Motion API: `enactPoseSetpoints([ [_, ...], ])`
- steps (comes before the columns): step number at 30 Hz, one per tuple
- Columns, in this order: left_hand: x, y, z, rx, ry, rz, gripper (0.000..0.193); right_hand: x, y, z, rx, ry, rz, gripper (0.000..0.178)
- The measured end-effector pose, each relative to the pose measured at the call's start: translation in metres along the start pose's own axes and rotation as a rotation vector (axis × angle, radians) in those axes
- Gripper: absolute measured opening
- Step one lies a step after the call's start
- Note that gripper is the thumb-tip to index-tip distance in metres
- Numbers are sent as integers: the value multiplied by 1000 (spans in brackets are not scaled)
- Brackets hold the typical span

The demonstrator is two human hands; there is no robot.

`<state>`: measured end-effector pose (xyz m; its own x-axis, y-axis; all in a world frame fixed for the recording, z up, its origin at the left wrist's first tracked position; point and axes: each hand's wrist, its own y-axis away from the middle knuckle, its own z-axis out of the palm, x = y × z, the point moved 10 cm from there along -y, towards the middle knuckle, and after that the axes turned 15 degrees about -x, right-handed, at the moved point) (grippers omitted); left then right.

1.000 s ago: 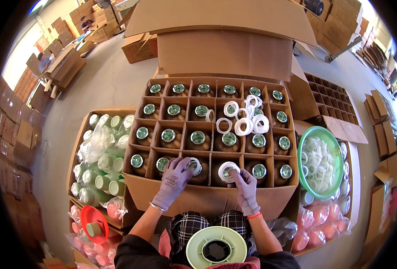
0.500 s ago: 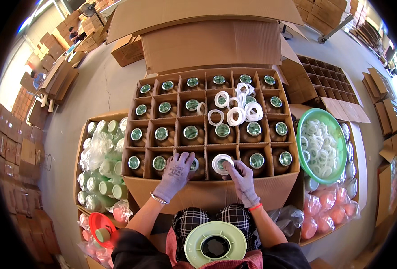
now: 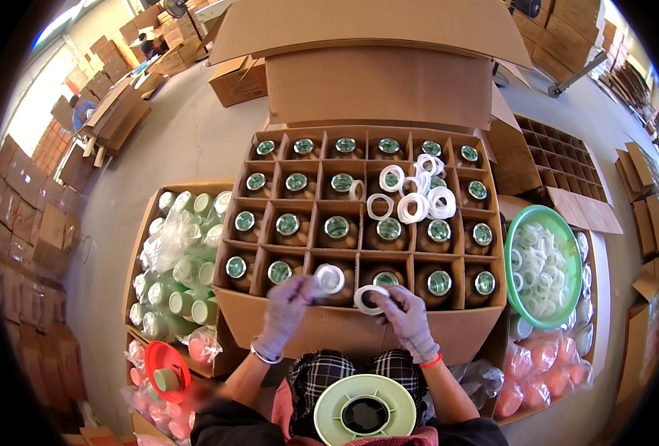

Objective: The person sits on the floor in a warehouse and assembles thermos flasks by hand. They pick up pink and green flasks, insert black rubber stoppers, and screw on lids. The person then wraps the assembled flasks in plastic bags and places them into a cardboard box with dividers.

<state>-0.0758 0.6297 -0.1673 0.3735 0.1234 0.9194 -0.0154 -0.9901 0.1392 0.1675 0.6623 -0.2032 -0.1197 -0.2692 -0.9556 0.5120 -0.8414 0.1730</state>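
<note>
A cardboard carton with dividers holds rows of glass bottles with greenish mouths, such as one in the front row. My right hand, gloved in grey, pinches a white plastic ring at the carton's front edge, just before another bottle mouth. Left of it, a white ring piece sits over a front-row bottle's mouth. Beside that bottle is my gloved left hand, its fingers smeared by motion. More white rings lie heaped on the bottles and dividers at centre right.
At right stands a green basin full of white rings, above bagged pink pieces. A left carton holds pale green cups in plastic, with a red funnel-like piece below. A pale green round piece is at my lap.
My left hand has drawn back from the third front-row bottle, whose mouth now shows a white ring piece. My right hand's ring has moved nearer the carton's front edge. The whole view has shifted.
</note>
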Motion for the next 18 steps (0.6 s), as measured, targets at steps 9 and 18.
enactPoseSetpoints([
  [9, -12, 13, -52, 126, -801, 251, 13, -37, -1, -44, 237, 410, -94, 19],
  [18, -10, 5, -40, -167, -955, 296, 25, -62, -12, -15, 128, 1122, -371, 25],
])
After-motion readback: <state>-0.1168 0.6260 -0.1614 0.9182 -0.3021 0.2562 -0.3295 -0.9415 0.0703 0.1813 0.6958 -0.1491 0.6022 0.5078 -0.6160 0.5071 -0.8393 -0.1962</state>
